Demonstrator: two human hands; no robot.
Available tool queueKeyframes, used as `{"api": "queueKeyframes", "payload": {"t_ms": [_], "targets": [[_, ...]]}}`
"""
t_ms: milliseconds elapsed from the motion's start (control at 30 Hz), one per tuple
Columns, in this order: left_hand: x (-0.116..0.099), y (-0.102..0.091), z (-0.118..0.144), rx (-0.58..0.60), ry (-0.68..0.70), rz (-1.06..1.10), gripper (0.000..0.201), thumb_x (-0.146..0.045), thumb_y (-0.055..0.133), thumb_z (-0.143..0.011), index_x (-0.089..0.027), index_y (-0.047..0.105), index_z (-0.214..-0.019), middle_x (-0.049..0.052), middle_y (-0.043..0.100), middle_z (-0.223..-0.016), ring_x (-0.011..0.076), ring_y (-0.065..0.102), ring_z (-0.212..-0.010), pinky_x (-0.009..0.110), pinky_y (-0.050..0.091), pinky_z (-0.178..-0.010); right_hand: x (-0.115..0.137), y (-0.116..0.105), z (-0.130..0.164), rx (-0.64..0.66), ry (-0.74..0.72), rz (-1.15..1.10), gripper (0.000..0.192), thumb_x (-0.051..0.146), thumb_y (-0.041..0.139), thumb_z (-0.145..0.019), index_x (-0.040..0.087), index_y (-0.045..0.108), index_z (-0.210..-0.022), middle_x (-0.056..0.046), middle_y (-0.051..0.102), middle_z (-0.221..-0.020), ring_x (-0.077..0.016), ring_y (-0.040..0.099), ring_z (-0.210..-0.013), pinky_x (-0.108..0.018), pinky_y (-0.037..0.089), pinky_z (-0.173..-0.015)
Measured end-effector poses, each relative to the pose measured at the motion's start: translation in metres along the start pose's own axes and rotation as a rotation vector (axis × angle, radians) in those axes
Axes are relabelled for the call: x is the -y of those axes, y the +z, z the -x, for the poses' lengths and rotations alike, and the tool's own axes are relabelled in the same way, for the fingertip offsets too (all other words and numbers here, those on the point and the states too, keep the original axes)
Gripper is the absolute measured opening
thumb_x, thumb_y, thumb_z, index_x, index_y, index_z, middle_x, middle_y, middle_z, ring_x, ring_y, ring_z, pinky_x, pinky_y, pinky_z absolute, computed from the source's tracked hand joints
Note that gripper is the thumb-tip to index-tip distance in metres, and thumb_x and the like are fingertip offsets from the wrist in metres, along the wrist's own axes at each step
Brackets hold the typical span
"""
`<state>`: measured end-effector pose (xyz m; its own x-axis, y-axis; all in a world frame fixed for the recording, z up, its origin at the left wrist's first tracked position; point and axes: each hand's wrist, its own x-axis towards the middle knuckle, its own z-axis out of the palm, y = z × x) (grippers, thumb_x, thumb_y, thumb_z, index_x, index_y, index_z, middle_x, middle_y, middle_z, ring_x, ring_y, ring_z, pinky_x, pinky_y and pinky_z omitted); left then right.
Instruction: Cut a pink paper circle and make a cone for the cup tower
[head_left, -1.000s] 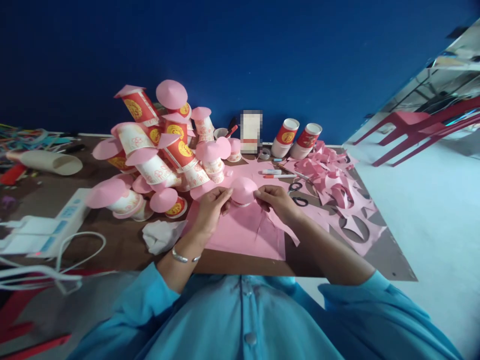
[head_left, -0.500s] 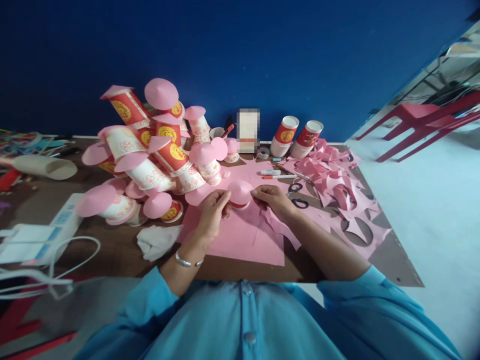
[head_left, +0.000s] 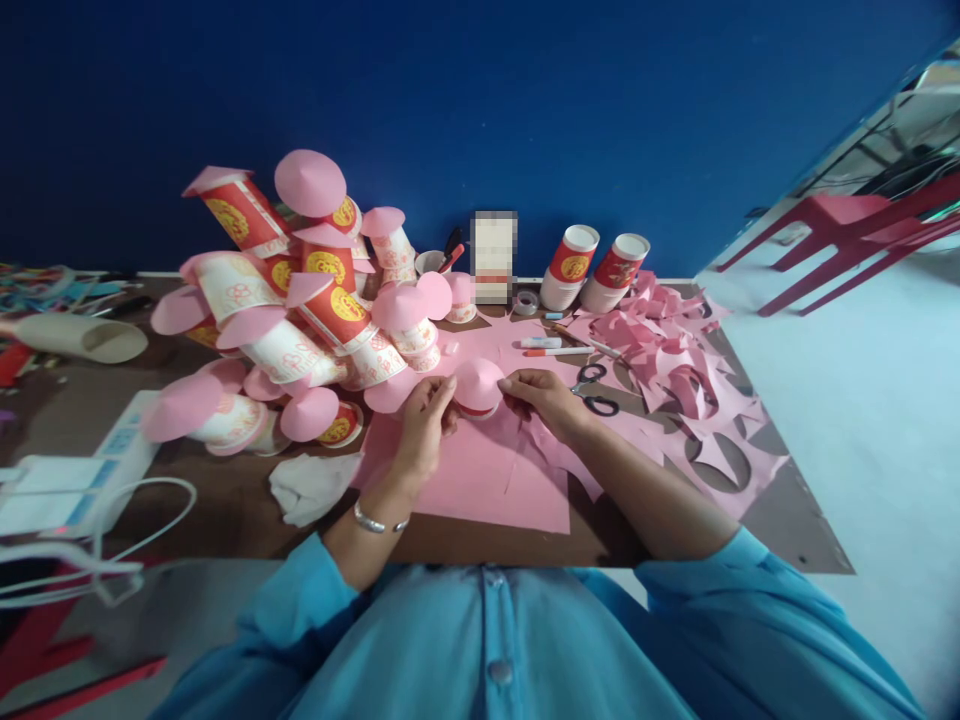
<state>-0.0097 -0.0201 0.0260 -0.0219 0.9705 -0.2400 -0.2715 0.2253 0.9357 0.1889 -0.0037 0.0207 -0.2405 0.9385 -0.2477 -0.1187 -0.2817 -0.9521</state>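
A pink paper cone [head_left: 478, 384] sits on top of a red paper cup, of which only a narrow rim shows below it. My left hand [head_left: 424, 425] pinches the cone's left edge between thumb and fingers. From the other side, my right hand [head_left: 541, 396] is closed on the cone's right edge. Beneath them lies a pink paper sheet [head_left: 480, 490]. Black-handled scissors [head_left: 600, 404] rest just right of my right hand, their blades partly hidden. A marker with an orange cap [head_left: 551, 352] and a glue stick [head_left: 540, 343] lie beyond the cone.
Several paper cups with pink cone tops [head_left: 255, 345] are piled at the left. Two stacks of red cups [head_left: 574, 262] stand by the blue wall. Cut pink scraps [head_left: 667, 350] cover the right side. A crumpled white cloth [head_left: 311, 487] and a power strip [head_left: 112, 465] lie left.
The view has shifted slightly. Both hands keep their hold on the pink cone's edges, with hardly any movement.
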Motion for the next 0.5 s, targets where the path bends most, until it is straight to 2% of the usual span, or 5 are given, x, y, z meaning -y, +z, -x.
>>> {"api": "queueKeyframes", "payload": {"t_ms": [267,500], "targets": [[-0.004,0.005,-0.002,-0.04,-0.041,-0.01,0.046,-0.054,0.086,-0.07,-0.019,0.057,-0.078,-0.009,0.045,-0.057,0.0044,0.039,-0.045,0.017,0.028,-0.043,0.009,0.002,-0.001,-0.09,-0.002,0.06,0.057,0.07,0.083,-0.069,0.018,0.061,-0.065,0.001,0.057,-0.059,-0.009,0.048,-0.049,-0.024,0.031,-0.045],[-0.006,0.007,-0.006,-0.038,-0.061,0.013,0.046,-0.052,0.087,-0.068,-0.019,0.056,-0.076,-0.01,0.042,-0.054,0.0043,0.037,-0.044,0.017,0.026,-0.042,0.011,0.003,-0.006,-0.063,0.004,0.072,0.053,0.065,0.083,-0.072,0.018,0.061,-0.065,0.002,0.057,-0.057,-0.0092,0.05,-0.05,-0.024,0.031,-0.046]]}}
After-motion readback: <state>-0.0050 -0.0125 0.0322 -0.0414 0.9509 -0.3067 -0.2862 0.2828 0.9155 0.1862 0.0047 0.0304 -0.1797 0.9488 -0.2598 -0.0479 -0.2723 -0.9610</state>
